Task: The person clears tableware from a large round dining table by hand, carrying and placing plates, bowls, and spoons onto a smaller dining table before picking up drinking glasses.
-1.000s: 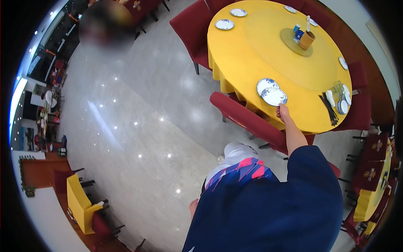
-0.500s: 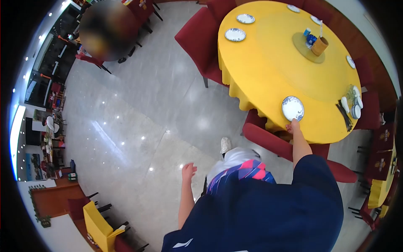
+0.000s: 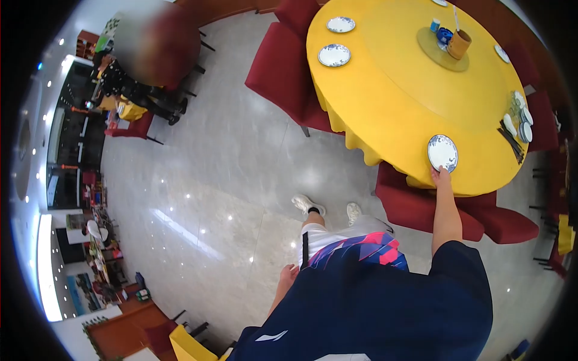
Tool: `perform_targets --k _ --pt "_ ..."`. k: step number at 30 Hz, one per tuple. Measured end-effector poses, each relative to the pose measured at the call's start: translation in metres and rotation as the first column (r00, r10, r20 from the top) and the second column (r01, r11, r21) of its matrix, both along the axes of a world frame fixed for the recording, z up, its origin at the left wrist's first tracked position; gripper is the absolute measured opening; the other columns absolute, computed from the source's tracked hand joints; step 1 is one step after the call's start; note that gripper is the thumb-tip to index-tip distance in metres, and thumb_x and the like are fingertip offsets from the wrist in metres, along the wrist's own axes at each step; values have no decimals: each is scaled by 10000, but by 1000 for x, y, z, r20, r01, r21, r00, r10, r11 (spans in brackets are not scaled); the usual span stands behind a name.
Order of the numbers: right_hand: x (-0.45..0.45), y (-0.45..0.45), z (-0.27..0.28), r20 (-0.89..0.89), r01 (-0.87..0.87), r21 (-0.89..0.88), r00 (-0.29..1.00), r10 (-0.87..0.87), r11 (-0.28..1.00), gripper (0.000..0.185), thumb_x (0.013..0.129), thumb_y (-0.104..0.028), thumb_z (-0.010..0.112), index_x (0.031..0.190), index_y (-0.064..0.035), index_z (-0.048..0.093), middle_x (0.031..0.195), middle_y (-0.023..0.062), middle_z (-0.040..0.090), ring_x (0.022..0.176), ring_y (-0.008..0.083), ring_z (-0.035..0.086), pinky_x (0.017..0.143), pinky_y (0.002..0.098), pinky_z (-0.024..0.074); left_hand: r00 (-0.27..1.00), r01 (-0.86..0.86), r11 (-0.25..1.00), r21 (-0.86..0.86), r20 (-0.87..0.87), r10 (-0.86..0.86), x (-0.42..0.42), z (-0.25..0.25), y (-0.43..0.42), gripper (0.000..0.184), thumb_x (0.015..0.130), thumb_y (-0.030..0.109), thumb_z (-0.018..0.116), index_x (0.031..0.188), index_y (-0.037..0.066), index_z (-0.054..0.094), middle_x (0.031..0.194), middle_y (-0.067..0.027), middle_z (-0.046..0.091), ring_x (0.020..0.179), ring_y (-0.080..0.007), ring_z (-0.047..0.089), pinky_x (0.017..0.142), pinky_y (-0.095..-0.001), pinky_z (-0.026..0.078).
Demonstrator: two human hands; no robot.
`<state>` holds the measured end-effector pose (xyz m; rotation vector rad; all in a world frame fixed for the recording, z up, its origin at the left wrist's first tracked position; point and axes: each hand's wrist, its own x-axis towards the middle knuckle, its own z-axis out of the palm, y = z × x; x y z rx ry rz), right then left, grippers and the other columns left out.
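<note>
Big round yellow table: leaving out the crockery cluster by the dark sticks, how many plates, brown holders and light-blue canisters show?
Plate at the right hand: 1 visible
Other plates: 4, one cut off
Brown holder: 1
Light-blue canister: 1
Total: 7

No legible lettering or numbers, white swoosh-like logo on a navy shirt

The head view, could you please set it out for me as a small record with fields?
Right hand: gripping near rim of patterned plate
Left hand: low beside navy shirt; grip unclear
Table: round, yellow-covered
Table's left edge: two more plates
Central disc: brown holder, blue items
Table's right side: dark sticks, stacked dishes
Seating: red chairs
</note>
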<state>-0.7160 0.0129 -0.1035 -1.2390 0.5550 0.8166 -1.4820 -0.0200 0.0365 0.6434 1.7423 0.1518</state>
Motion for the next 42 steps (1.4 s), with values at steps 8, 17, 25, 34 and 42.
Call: perform_targets --k 8,17,25,34,42 --pt "-20 58 11 -38 170 110 985 -167 979 223 950 -44 521 1166 -3 482 1003 170 623 843 274 657 670 320 588 986 -60 991 -115 148 77 -19 -60 175 497 944 270 499 1383 51 425 1086 -157 676 931 -241 668 802 -404 527" --pt "-133 173 21 -75 59 -87 995 -66 994 186 956 -57 518 1140 -57 493 986 124 619 803 246 645 636 291 567 987 -37 996 81 156 24 -45 -63 343 463 944 276 512 1353 62 471 1061 -112 689 902 -187 660 765 -354 509" --pt "-211 328 30 -21 -46 14 999 46 999 189 970 -100 547 1144 -43 499 963 102 614 788 207 630 623 272 554 978 -90 984 -152 172 116 -115 -104 414 332 903 290 488 1096 64 635 998 -81 708 876 -178 652 777 -344 492" --pt "-231 494 73 109 -25 142 994 10 990 224 961 -122 580 1170 -89 505 914 80 632 734 173 616 595 263 511 908 348 882 319 121 -402 -162 -159 500 354 932 244 522 1174 0 610 1020 -115 703 902 -187 659 756 -341 526" --pt "-178 581 62 256 -40 -36 965 48 999 268 935 -114 614 1166 -66 486 880 83 646 649 154 623 537 258 486 993 119 991 -55 17 -118 -79 4 657 392 964 322 530 1250 56 566 1053 -118 694 918 -186 662 773 -341 524"
